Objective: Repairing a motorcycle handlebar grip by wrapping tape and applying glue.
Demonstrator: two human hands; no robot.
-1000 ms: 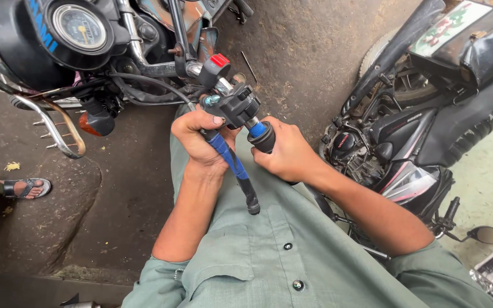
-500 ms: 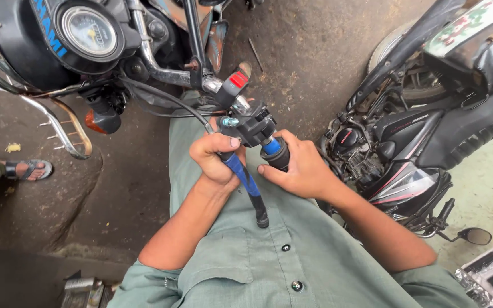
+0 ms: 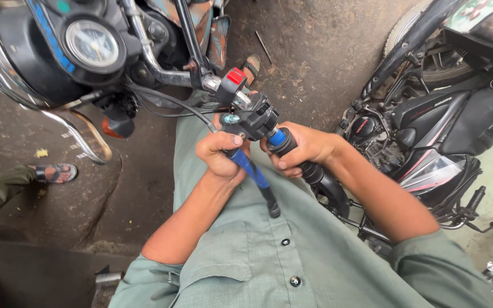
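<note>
Both hands clamped: left hand point(image 3: 219, 154) wrapped round the blue handle of a screwdriver point(image 3: 253, 174), right hand point(image 3: 303, 149) closed over the handlebar grip point(image 3: 292, 154), thumb on top. Screwdriver tip is up at the black switch housing point(image 3: 255, 117), at 12 o'clock from the left hand; its black butt end hangs toward 5 o'clock over the green shirt point(image 3: 246, 256). Step in hand looks like working a screw on the underside of the switch housing while the right hand steadies the bar. Cannot tell if the tip sits in a screw head, knuckles hide it. Next move likely calls for twisting the handle with steady push along the shaft, right hand holding the bar from turning. Switch housing is black, boxy, with a red button point(image 3: 235, 76) at its 11 o'clock, cables running off toward 9 o'clock. Grip is blue near the housing, black further out. Round speedometer point(image 3: 92, 43) at 10 o'clock; second motorbike point(image 3: 446, 114) at 3 o'clock. Someone's sandalled foot point(image 3: 55, 172) at 9 o'clock.
</note>
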